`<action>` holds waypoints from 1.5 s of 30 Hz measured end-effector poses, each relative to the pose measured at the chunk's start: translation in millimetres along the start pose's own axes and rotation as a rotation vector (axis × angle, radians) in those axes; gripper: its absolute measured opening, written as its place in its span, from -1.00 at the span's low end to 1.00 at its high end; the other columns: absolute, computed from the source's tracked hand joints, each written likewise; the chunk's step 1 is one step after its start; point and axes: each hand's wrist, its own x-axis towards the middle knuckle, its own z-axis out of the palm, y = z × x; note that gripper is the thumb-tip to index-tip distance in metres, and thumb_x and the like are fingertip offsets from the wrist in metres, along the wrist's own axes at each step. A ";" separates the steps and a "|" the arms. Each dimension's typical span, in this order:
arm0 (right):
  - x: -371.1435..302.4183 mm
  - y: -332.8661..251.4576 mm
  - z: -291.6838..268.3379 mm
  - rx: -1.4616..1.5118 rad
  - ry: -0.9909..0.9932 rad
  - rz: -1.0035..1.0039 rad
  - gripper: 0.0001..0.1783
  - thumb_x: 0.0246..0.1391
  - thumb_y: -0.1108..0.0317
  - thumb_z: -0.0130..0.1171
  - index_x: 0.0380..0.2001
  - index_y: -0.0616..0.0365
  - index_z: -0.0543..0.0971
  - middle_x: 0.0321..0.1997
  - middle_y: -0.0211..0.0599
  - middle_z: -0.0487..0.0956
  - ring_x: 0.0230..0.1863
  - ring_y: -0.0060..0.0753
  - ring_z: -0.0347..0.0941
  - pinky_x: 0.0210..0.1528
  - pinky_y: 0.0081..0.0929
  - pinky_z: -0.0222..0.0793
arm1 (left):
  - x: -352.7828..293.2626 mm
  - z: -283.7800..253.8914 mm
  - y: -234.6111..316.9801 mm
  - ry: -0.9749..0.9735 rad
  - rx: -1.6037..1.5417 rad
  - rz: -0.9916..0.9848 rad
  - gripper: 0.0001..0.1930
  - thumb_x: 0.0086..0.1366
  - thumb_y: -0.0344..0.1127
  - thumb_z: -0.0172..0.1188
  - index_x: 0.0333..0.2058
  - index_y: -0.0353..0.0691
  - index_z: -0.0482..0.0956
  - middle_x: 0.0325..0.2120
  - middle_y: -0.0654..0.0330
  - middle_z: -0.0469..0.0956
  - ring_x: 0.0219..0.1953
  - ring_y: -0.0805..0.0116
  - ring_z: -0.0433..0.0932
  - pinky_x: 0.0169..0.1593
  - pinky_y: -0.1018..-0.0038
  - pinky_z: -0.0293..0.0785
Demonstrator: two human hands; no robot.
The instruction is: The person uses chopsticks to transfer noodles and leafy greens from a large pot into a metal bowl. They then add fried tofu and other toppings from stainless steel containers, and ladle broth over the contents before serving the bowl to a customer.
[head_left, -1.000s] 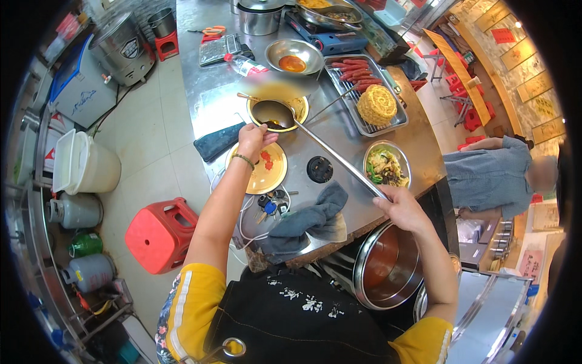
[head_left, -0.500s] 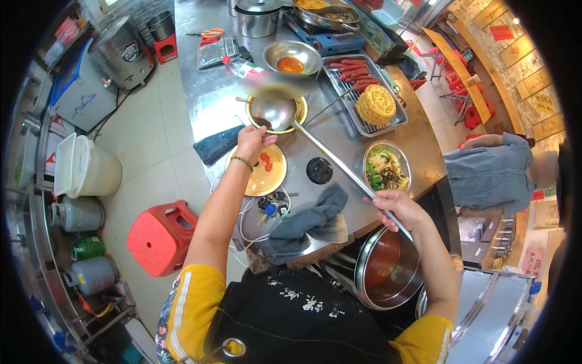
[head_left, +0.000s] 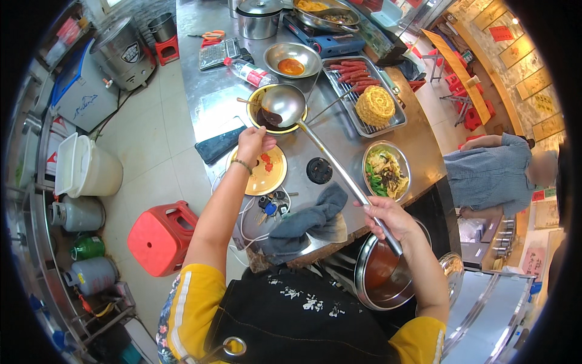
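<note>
My right hand [head_left: 391, 217] is closed around the long metal handle of a ladle [head_left: 330, 156]. The ladle's round head hangs tilted over a yellow-rimmed bowl [head_left: 253, 115] with dark sauce inside. A spoon [head_left: 271, 117] rests in that bowl, its thin handle leaning over the left rim. My left hand [head_left: 254, 141] pinches the bowl's near rim; its fingertips are partly hidden. Below that hand lies a yellow plate [head_left: 276, 176] with chopped red bits. A metal bowl [head_left: 408, 173] of greens, mushrooms and pale strips stands left of nothing but the counter edge, near my right hand.
A tray [head_left: 364, 128] holds red sausages and a yellow noodle cake. Around the bowl are a plastic bottle [head_left: 251, 74], a steel basin [head_left: 276, 54], a black round lid [head_left: 319, 170], keys [head_left: 270, 209] and a grey cloth [head_left: 309, 218]. A large pot [head_left: 364, 273] of reddish liquid stands below right.
The ladle's head has shifted slightly right and up and turned over the bowl. My right hand has moved a little down and left along the handle. The blur over the bottle is gone.
</note>
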 end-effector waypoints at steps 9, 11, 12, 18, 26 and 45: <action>-16.2 23.2 22.9 0.087 -0.073 -0.196 -0.64 0.19 0.37 0.03 0.04 0.24 0.37 -0.65 -0.49 0.30 -0.78 -0.73 0.18 -0.81 -0.73 0.16 | -75.1 -45.1 -12.6 0.078 1.222 0.730 -0.68 0.02 -0.28 0.23 -0.21 -0.21 0.57 -0.30 -0.03 0.49 -0.15 0.01 0.46 -0.06 0.23 0.41; -20.2 31.8 24.2 0.154 -0.093 -0.226 -0.63 0.20 0.36 0.02 0.05 0.25 0.37 -0.65 -0.50 0.29 -0.78 -0.74 0.17 -0.81 -0.74 0.14 | -81.6 -49.9 -22.9 -0.004 1.335 0.742 -0.65 0.00 -0.30 0.22 -0.18 -0.20 0.57 -0.31 -0.03 0.49 -0.13 0.02 0.45 -0.06 0.21 0.41; -22.9 37.1 24.3 0.193 -0.099 -0.242 -0.63 0.21 0.35 0.01 0.05 0.26 0.37 -0.65 -0.51 0.28 -0.78 -0.74 0.17 -0.82 -0.74 0.13 | -81.4 -48.2 -26.7 -0.018 1.332 0.769 -0.72 0.00 -0.33 0.19 -0.25 -0.21 0.56 -0.35 -0.04 0.48 -0.21 -0.01 0.47 -0.10 0.19 0.42; -70.3 70.8 13.8 0.379 -0.072 -0.321 -0.63 0.22 0.37 -0.04 0.06 0.30 0.37 -0.66 -0.51 0.27 -0.80 -0.74 0.14 -0.82 -0.77 0.08 | -48.1 -54.6 -40.6 0.006 1.306 0.825 -0.87 0.02 -0.37 0.16 -0.41 -0.21 0.51 -0.44 -0.07 0.47 -0.36 -0.07 0.49 -0.27 0.13 0.43; -159.0 143.2 17.6 0.219 0.464 -0.432 -0.57 0.15 0.46 0.02 0.10 0.32 0.35 -0.68 -0.49 0.33 -0.83 -0.73 0.16 -0.80 -0.77 0.11 | -116.3 -21.9 12.5 0.034 1.201 0.743 -0.87 -0.04 -0.33 0.22 -0.49 -0.22 0.52 -0.54 0.08 0.47 -0.46 0.12 0.50 -0.35 0.29 0.43; -153.7 236.1 25.6 -0.795 1.130 -0.427 -0.30 -0.05 0.59 0.12 0.23 0.04 0.31 -0.32 0.08 0.57 -0.33 0.00 0.56 -0.23 -0.40 0.44 | 19.5 69.8 54.3 0.157 1.442 0.913 -0.81 0.00 -0.33 0.12 -0.40 -0.26 0.57 -0.37 -0.12 0.57 -0.25 -0.07 0.54 -0.13 0.17 0.44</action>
